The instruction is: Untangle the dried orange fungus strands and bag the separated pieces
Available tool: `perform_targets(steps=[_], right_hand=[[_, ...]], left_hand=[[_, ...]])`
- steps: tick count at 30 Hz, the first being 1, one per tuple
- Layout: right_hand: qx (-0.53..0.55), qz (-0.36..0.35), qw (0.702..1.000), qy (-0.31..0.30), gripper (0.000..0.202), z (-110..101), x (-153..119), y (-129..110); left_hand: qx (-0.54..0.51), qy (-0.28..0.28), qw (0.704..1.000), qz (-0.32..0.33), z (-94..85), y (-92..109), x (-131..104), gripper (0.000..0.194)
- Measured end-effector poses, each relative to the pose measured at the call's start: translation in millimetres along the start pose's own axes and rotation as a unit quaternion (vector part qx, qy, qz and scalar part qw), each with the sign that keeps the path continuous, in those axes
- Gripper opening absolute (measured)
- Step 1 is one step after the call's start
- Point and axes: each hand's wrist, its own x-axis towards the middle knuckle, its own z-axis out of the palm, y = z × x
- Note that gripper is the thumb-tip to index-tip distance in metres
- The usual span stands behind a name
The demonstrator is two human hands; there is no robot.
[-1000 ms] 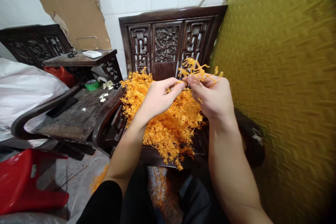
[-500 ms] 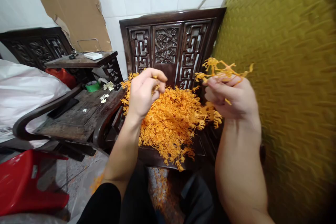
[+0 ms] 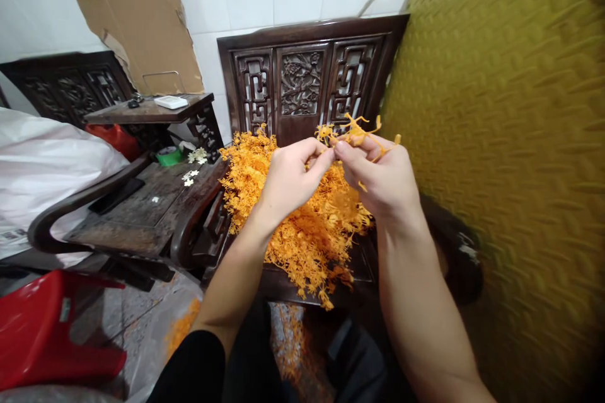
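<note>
Above a heap of orange plastic flower pieces [image 3: 302, 258], my two hands meet fingertip to fingertip. My right hand [image 3: 380, 179] is closed around several thin orange plastic flower sprigs [image 3: 355, 132], whose branching stems and small blossoms stick out over the fingers. Thumb and forefinger of my left hand [image 3: 297, 170] pinch together at the near end of these sprigs, beside the right thumb. The exact spot they grip is hidden behind the fingers. The heap lies on the seat of a dark carved wooden chair [image 3: 302, 123].
A yellow textured foam mat [image 3: 510, 138] stands upright close on the right. To the left are a wooden armchair [image 3: 127, 214] with green tape [image 3: 169, 156] and pale blossoms, a white bag [image 3: 42, 170] and a red stool [image 3: 42, 334]. Orange bits lie on the floor [image 3: 290, 346].
My right hand has moved left with the sprigs, and my left hand has come right to meet it. The left fingers now pinch at the sprigs' end.
</note>
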Motion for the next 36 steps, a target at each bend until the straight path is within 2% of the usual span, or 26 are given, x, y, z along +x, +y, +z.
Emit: perform_targets(steps=[2, 5, 7, 10, 12, 15, 18, 21, 23, 25, 28, 29, 30, 33, 34, 36], right_hand=[[-0.013, -0.031, 0.998, 0.053, 0.035, -3.8, 4.5, 4.1], [0.026, -0.054, 0.986, 0.154, 0.035, -19.8, 12.2, 1.7], [0.051, -0.030, 0.987, 0.151, 0.033, -30.4, 13.6, -4.3], [0.031, 0.022, 0.998, 0.048, 0.030, -34.5, 7.0, -12.6], [-0.003, 0.030, 0.999, -0.019, 0.033, -30.7, 0.3, -14.8], [-0.058, 0.022, 0.996, -0.061, 0.038, -24.6, -6.2, -13.3], [-0.083, 0.005, 0.995, -0.058, 0.041, -20.9, -6.8, -9.2], [-0.071, -0.002, 0.996, -0.048, 0.042, -15.8, -4.6, -5.2], [-0.052, -0.008, 0.998, -0.026, 0.038, -13.6, -2.6, -5.0], [-0.028, -0.034, 0.999, 0.030, 0.032, -16.0, -0.7, -8.9], [0.030, -0.086, 0.989, 0.113, 0.035, -29.1, -0.8, -21.1], [0.043, -0.083, 0.990, 0.107, 0.035, -33.9, -2.0, -24.9], [0.046, -0.061, 0.994, 0.077, 0.034, -37.7, -3.7, -27.7], [-0.010, 0.051, 0.995, -0.079, 0.035, -38.4, -9.8, -27.9], [-0.035, 0.079, 0.988, -0.126, 0.039, -35.6, -11.5, -26.0], [-0.063, 0.100, 0.977, -0.179, 0.045, -28.6, -13.7, -21.9]], left_hand=[[0.016, -0.027, 0.999, 0.008, -2.3, 6.1, -2.6, 0.028], [-0.047, -0.124, 0.991, -0.021, -9.2, 15.0, -6.7, 0.029], [-0.117, -0.149, 0.980, -0.058, -12.4, 15.1, -7.2, 0.025], [-0.235, -0.094, 0.957, -0.139, -10.5, 3.5, -2.0, 0.015], [-0.299, -0.048, 0.935, -0.183, -6.8, -6.4, 3.7, 0.009], [-0.318, -0.001, 0.922, -0.222, -2.9, -12.7, 9.0, 0.012], [-0.258, -0.019, 0.942, -0.214, -0.7, -8.0, 7.0, 0.021], [-0.165, -0.036, 0.979, -0.117, 2.8, -3.3, 2.0, 0.034], [-0.155, -0.011, 0.985, -0.075, 2.9, -5.3, 1.2, 0.033], [-0.213, 0.065, 0.971, -0.085, -2.9, -12.6, 3.9, 0.034], [-0.329, 0.212, 0.911, -0.132, -20.4, -26.6, 11.8, 0.042], [-0.346, 0.237, 0.896, -0.145, -25.1, -29.7, 14.0, 0.040], [-0.352, 0.238, 0.892, -0.156, -27.7, -31.1, 15.3, 0.033], [-0.354, 0.139, 0.907, -0.181, -20.3, -25.8, 13.9, 0.012], [-0.356, 0.089, 0.911, -0.190, -15.0, -22.0, 12.0, 0.012], [-0.359, -0.006, 0.909, -0.210, -5.8, -14.2, 7.7, 0.015]])
